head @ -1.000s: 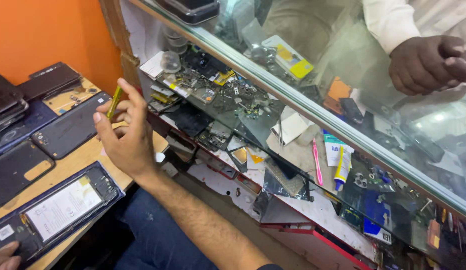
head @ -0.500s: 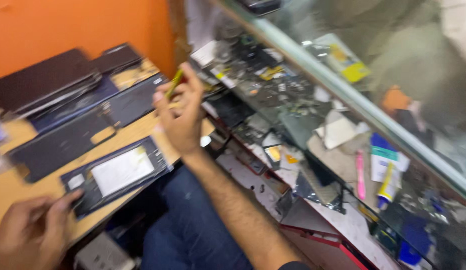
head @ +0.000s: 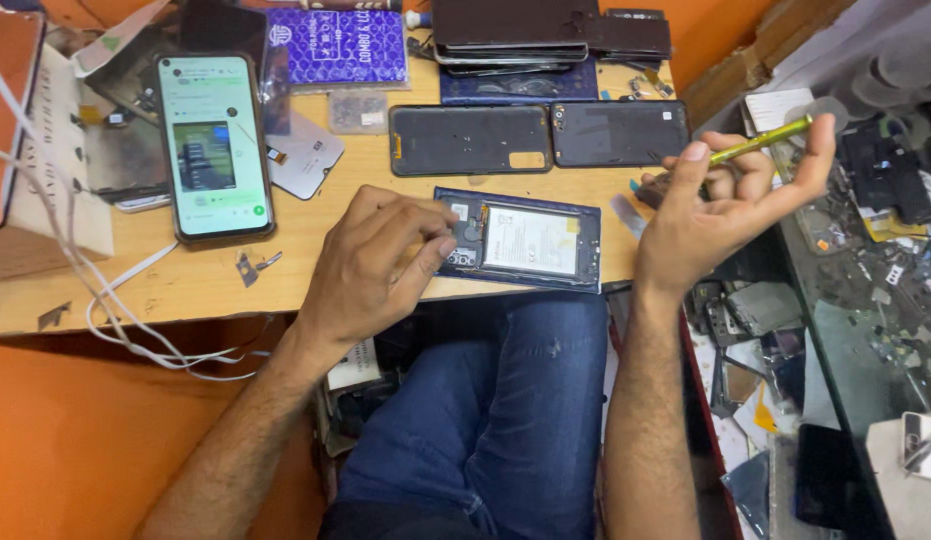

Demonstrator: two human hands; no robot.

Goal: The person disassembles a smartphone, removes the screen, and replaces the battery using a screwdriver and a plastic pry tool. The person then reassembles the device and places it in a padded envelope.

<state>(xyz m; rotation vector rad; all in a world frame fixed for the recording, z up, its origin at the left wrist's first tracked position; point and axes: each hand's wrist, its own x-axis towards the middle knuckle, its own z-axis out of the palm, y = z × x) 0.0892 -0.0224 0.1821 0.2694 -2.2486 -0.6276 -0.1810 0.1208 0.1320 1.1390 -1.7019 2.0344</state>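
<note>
Moved: both hands now sit over the wooden bench [head: 315, 250]; half a second ago the right hand was out by the glass case and the left hung low at the bench edge
Left hand [head: 370, 265]: fingers curled, tips pinching at the camera corner of the opened phone [head: 520, 240]; whether a small part sits between them I cannot tell
Right hand [head: 720, 205]: lifted just right of the opened phone; thumb and fingers loosely closed on a yellow-green tool [head: 760, 140], its tip pointing up and right
Opened phone: flat, back off, pale battery showing; its near side lies along the bench's front edge, above the person's knee
Meaning: work seems centred on this phone, tool held ready
Beyond it: two dark back covers [head: 535, 135]
Left of it: a lit phone [head: 215, 145]; white cables [head: 115, 300] trailing off the edge
Right of it: the bench ends; the glass case [head: 865, 330] of parts is close
Room: bare wood between lit phone and opened phone; little elsewhere
</note>
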